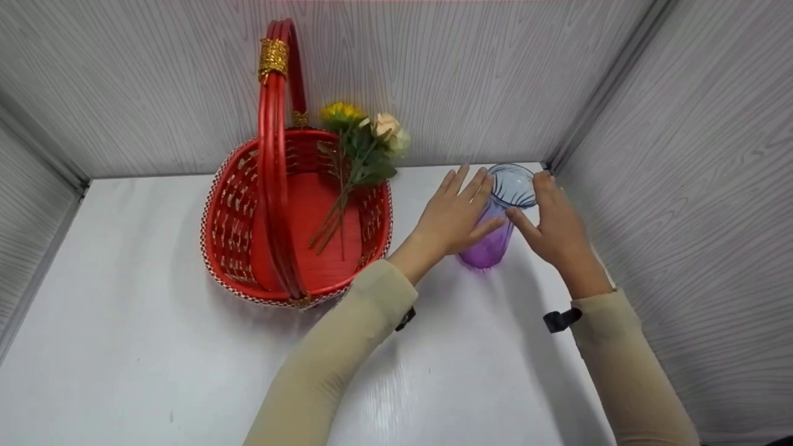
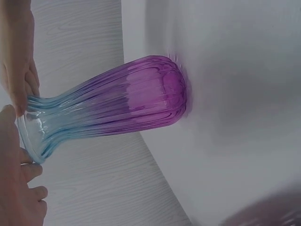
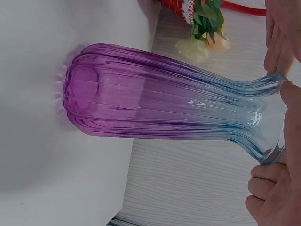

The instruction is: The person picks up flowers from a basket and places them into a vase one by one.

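Note:
A tall ribbed glass vase (image 1: 486,248), purple at the base and fading to clear blue at its flared rim, stands upright on the white table near the back right. My left hand (image 1: 455,220) lies along the left side of the rim, fingers spread and mostly straight. On the opposite side, my right hand (image 1: 560,229) has its straight fingers and thumb right at the rim. Both wrist views show the vase (image 2: 136,96) between the two hands, with fingertips close around its mouth (image 3: 270,125).
Left of the vase stands a red woven basket (image 1: 214,248) with a tall arched handle (image 1: 272,155). Yellow (image 1: 342,111) and pale peach flowers (image 1: 387,126) lean over its back right rim, stems inside. Grey wood-grain panels (image 1: 446,80) rise behind and at both sides.

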{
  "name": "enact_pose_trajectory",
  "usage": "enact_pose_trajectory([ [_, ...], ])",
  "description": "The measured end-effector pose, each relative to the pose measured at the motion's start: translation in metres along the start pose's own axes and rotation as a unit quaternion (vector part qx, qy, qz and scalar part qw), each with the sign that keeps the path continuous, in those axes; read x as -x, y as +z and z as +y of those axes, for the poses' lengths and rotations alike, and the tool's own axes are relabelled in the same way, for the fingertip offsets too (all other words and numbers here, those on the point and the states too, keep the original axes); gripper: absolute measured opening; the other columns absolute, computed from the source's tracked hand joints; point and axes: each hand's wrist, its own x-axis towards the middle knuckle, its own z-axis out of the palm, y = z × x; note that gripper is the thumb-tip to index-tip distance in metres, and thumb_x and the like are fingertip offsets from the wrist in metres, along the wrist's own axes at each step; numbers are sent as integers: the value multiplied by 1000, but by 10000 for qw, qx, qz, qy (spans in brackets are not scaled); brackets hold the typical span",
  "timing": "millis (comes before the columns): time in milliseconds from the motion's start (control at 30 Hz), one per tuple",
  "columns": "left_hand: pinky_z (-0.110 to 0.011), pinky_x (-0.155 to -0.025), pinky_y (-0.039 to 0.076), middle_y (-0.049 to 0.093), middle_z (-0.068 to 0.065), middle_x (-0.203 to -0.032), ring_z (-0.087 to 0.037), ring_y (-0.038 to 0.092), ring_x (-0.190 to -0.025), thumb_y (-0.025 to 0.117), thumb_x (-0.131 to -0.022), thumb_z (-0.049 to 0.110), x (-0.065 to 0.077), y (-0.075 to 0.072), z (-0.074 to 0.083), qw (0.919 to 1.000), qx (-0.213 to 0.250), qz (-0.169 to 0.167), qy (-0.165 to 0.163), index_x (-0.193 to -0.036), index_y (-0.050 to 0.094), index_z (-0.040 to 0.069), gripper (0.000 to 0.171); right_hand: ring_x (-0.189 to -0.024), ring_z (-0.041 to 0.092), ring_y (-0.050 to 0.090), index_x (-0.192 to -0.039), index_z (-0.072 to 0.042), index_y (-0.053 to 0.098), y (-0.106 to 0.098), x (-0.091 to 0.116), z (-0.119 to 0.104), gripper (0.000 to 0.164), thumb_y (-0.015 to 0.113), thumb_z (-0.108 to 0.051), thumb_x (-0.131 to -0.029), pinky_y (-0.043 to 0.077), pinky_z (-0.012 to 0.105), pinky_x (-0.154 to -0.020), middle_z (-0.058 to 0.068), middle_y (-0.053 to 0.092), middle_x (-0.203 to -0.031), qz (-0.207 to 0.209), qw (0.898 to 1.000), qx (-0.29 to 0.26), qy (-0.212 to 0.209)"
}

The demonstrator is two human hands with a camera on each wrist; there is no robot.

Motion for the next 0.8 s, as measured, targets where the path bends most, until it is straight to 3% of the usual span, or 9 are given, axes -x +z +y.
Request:
enact_pose_trajectory([
  [400, -46, -125, 1, 13, -7, -168, -32, 6, -155, 19, -100, 67, 8, -2, -11, 9999, 24, -25, -140, -161, 12, 9, 84, -152, 40, 15, -158, 1, 14, 6, -7, -11, 92, 44, -63, -99, 16, 59, -121, 22, 17, -164, -114, 9999, 88, 7],
  [600, -46, -125, 1, 13, -7, -168, -32, 5, -155, 19, -100, 68, 11, -1, -16, 9996, 156, 0, -233, -161, 13, 8, 85, -151, 41, 17, -159, 0, 13, 11, -11, -18, 92, 43, -63, -99, 22, 62, -117, 21, 16, -164, -128, 9999, 106, 30],
  [800, -47, -125, 3, 14, -7, -167, -32, 6, -155, 20, -100, 67, 16, -1, -24, 9995, 71, 38, -308, -160, 14, 8, 85, -151, 41, 15, -159, -1, 11, 15, -16, -26, 93, 42, -64, -98, 19, 58, -120, 21, 15, -164, -169, 9998, 71, -19],
])
